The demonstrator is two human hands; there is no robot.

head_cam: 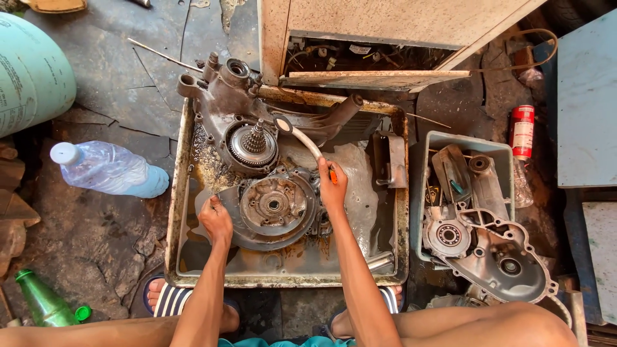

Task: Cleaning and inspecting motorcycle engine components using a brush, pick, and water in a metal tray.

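A greasy engine casing (257, 138) with a round clutch gear lies in a dirty metal wash tray (173, 212) holding cloudy liquid. My left hand (215, 220) grips the left rim of the round cover part (275, 207) at the front of the casing. My right hand (332, 186) holds a brush with an orange handle (333, 175) just right of that cover. A white hose (302, 136) curves from the casing toward my right hand.
A plastic water bottle (109, 170) lies left of the tray, with a green bottle (42, 299) and a pale gas cylinder (29, 74) further left. A grey bin (437, 138) of engine covers stands right. A red can (522, 132) sits beyond. My sandalled feet flank the tray's front.
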